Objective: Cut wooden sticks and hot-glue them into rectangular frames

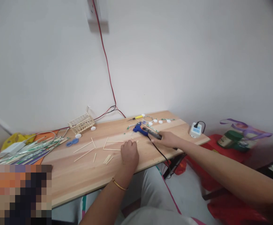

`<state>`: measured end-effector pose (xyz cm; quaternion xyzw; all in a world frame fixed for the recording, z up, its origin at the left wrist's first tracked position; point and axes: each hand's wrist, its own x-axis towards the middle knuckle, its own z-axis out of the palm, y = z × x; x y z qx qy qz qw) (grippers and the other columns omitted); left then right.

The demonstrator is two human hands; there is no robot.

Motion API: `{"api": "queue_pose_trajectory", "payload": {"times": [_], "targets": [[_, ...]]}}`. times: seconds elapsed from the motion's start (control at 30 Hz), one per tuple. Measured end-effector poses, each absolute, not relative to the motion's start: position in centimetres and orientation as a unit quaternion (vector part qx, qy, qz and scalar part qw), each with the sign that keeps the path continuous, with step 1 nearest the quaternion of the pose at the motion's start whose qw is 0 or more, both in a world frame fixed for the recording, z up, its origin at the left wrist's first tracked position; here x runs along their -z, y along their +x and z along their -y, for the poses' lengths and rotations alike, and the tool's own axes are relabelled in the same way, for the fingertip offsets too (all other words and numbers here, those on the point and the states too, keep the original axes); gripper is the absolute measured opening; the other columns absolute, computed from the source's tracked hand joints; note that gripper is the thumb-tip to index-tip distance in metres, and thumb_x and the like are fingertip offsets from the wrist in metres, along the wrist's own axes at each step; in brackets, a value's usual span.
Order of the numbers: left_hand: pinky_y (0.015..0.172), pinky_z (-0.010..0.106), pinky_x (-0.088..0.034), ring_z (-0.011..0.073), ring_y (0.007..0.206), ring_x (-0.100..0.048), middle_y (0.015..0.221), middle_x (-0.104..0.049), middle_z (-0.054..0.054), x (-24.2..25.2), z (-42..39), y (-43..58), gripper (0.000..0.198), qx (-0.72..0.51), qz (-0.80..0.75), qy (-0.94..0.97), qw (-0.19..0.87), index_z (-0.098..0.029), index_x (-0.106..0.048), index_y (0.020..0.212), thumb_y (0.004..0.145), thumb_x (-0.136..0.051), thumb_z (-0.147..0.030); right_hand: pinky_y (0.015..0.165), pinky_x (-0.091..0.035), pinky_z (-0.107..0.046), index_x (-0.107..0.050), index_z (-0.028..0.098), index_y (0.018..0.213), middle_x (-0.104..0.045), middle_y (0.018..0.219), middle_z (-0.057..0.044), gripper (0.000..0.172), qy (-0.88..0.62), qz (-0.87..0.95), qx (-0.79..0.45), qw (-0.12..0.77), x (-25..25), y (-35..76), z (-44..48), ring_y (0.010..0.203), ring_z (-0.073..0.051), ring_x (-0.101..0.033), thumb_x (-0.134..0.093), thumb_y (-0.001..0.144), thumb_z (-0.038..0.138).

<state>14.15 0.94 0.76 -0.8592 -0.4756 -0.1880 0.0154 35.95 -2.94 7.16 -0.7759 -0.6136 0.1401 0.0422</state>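
My left hand [129,152] rests closed on the wooden table, its fingertips turned down and hidden. Thin wooden sticks [113,149] laid as an open frame run up to its fingers. More loose sticks [107,159] lie to its left, in a small bunch and singly. My right hand [165,139] is closed around the near end of a dark grey tool with orange marks [152,132], whose kind I cannot make out. Just beyond that lies a blue glue gun [139,128]; a black cord drops from it over the table edge.
A small stick-built rack [82,122] stands at the back left. Wrapped stick bundles [36,151] fill the left end. White caps [160,122], a yellow-handled tool [138,117] and a ring [148,118] lie at the back. A white plug box [195,129] sits at the right corner.
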Motion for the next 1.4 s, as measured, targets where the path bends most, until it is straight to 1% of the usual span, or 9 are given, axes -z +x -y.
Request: {"api": "queue_pose_trajectory", "payload": {"times": [0.17, 0.43, 0.5, 0.57, 0.67, 0.83, 1.03, 1.27, 1.4], "targets": [[0.074, 0.031, -0.038, 0.0201, 0.086, -0.055, 0.087, -0.062, 0.007, -1.4, -0.8, 12.7, 0.022, 0.260, 0.479, -0.837, -0.046, -0.018, -0.061, 0.095, 0.087, -0.041, -0.020, 0.068, -0.042, -0.036, -0.057, 0.011, 0.100, -0.062, 0.098, -0.020, 0.087, -0.885, 0.455, -0.081, 0.060, -5.2, 42.0, 3.1, 0.086, -0.032, -0.060, -0.037, 0.060, 0.085], [0.066, 0.025, -0.041, 0.0147, 0.069, -0.057, 0.073, -0.065, 0.001, -3.1, 0.1, 11.7, 0.020, 0.360, 0.492, -0.735, -0.296, -0.018, -0.065, 0.081, 0.079, -0.049, -0.030, 0.089, -0.028, -0.055, -0.050, 0.014, 0.119, -0.048, 0.120, -0.023, 0.088, -0.895, 0.442, -0.009, 0.058, -3.2, 43.5, 1.0, 0.112, -0.042, -0.042, -0.042, 0.063, 0.081], [0.066, 0.024, -0.042, 0.0149, 0.069, -0.058, 0.072, -0.065, 0.000, -3.3, 0.1, 11.4, 0.021, 0.366, 0.495, -0.715, -0.331, -0.018, -0.065, 0.082, 0.077, -0.050, -0.032, 0.090, -0.027, -0.052, -0.044, 0.015, 0.127, -0.043, 0.127, -0.023, 0.078, -0.867, 0.491, 0.015, 0.087, -3.8, 43.1, 0.2, 0.115, -0.041, -0.039, -0.041, 0.073, 0.072], [0.068, 0.025, -0.043, 0.0159, 0.073, -0.059, 0.075, -0.067, 0.000, -3.4, -0.1, 11.3, 0.022, 0.374, 0.496, -0.697, -0.357, -0.018, -0.066, 0.082, 0.075, -0.052, -0.034, 0.091, -0.028, -0.044, -0.046, 0.016, 0.126, -0.045, 0.127, -0.020, 0.056, -0.819, 0.563, 0.033, 0.103, -4.6, 42.2, -0.7, 0.115, -0.034, -0.040, -0.036, 0.086, 0.053], [0.075, 0.026, -0.043, 0.0174, 0.081, -0.060, 0.083, -0.069, 0.002, -3.3, -0.1, 11.5, 0.021, 0.381, 0.495, -0.675, -0.392, -0.018, -0.066, 0.080, 0.072, -0.054, -0.034, 0.090, -0.029, -0.033, -0.061, 0.018, 0.106, -0.057, 0.113, -0.013, 0.034, -0.761, 0.644, 0.004, 0.080, -5.0, 40.2, -2.4, 0.108, -0.025, -0.048, -0.035, 0.090, 0.034], [0.072, 0.025, -0.043, 0.0166, 0.078, -0.060, 0.079, -0.067, 0.002, -3.3, 0.2, 12.0, 0.021, 0.388, 0.491, -0.657, -0.421, -0.018, -0.064, 0.079, 0.071, -0.055, -0.035, 0.090, -0.031, -0.041, -0.063, 0.007, 0.095, -0.062, 0.100, -0.018, 0.029, -0.774, 0.632, -0.036, 0.018, -3.9, 37.8, -5.0, 0.101, -0.028, -0.053, -0.045, 0.088, 0.029], [0.066, 0.024, -0.042, 0.0152, 0.070, -0.058, 0.068, -0.063, 0.000, -3.1, 0.3, 11.5, 0.020, 0.391, 0.493, -0.633, -0.451, -0.018, -0.063, 0.075, 0.068, -0.059, -0.036, 0.087, -0.043, -0.042, -0.057, 0.013, 0.103, -0.059, 0.107, -0.007, 0.028, -0.807, 0.582, -0.099, -0.010, -4.6, 38.6, -6.4, 0.097, -0.019, -0.056, -0.053, 0.087, 0.035], [0.062, 0.020, -0.042, 0.0123, 0.071, -0.059, 0.073, -0.064, 0.003, -3.9, 0.3, 11.0, 0.026, 0.402, 0.460, -0.503, -0.611, -0.014, -0.063, 0.079, 0.065, -0.065, -0.036, 0.060, -0.041, -0.029, -0.060, 0.012, 0.069, -0.062, 0.071, -0.009, 0.022, -0.754, 0.605, -0.225, 0.118, -7.6, 40.1, -1.4, 0.068, -0.018, -0.056, -0.054, 0.078, 0.031], [0.058, 0.019, -0.041, 0.0106, 0.065, -0.058, 0.069, -0.061, 0.002, -4.3, 0.4, 11.4, 0.036, 0.401, 0.418, -0.452, -0.678, -0.014, -0.062, 0.084, 0.058, -0.074, -0.035, 0.058, -0.040, -0.023, -0.056, 0.015, 0.096, -0.064, 0.084, -0.006, 0.031, -0.692, 0.612, -0.301, 0.236, -7.3, 37.2, 2.4, 0.064, -0.012, -0.054, -0.042, 0.083, 0.039]]}}
